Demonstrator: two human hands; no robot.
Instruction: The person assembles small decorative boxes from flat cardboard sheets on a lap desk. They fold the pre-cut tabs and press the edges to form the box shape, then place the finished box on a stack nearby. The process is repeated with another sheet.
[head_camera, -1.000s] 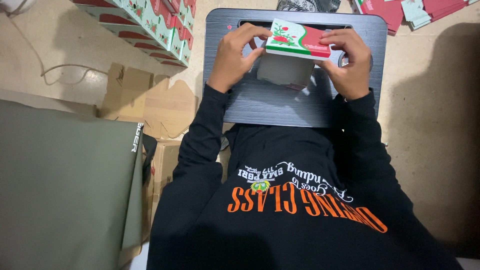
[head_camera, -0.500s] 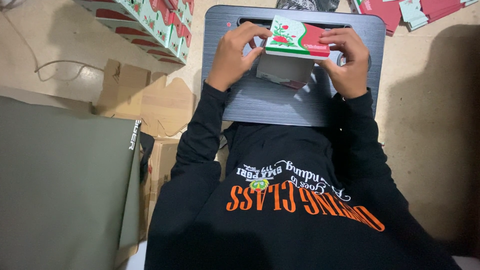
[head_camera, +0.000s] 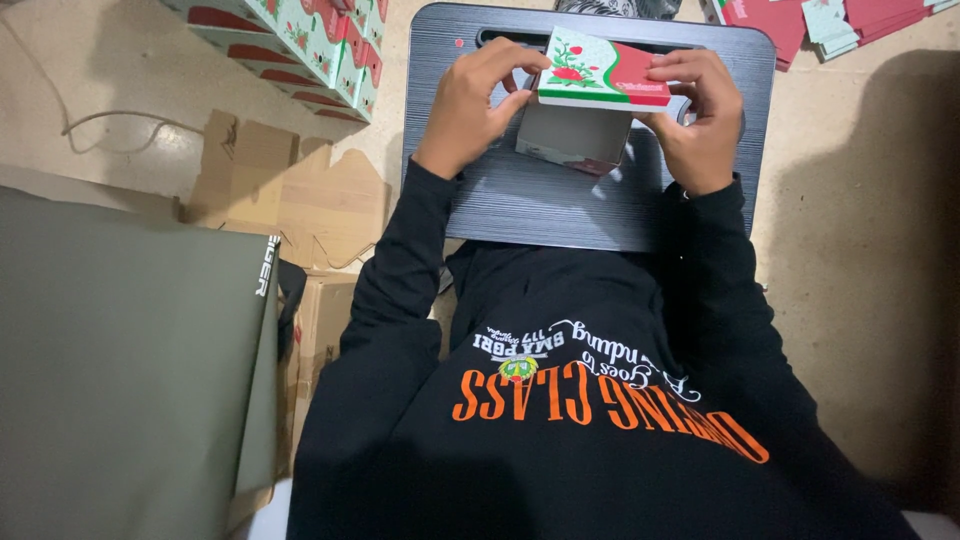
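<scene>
**Two hands fold a small printed box over a lap desk**

Nearest to the camera is the black sweatshirt (head_camera: 600, 400) of the person, with orange and white printing on the chest. At the person's left side stands a big olive-grey panel (head_camera: 120, 350), and beside it lie brown cardboard pieces (head_camera: 290, 200) on the floor.

Further out, a dark grey lap desk (head_camera: 560, 200) rests in front of the body. Above it the small carton box (head_camera: 598, 95) is held in the air, near the far edge of the desk. Its long axis runs left to right, and the printed green-and-red top flap faces up, while the plain grey inside opens toward the person. The left hand (head_camera: 480, 105) is curled, with fingers pinching the left end of the flap. The right hand (head_camera: 700, 120) is also curled and grips the red end.

Compared with half a second before, the box and both hands keep almost the same place; only the flap seems pressed a little flatter.

Farthest away, a stack of same printed boxes (head_camera: 300, 40) lies at the left, and flat red cartons (head_camera: 810, 20) at the right.
</scene>
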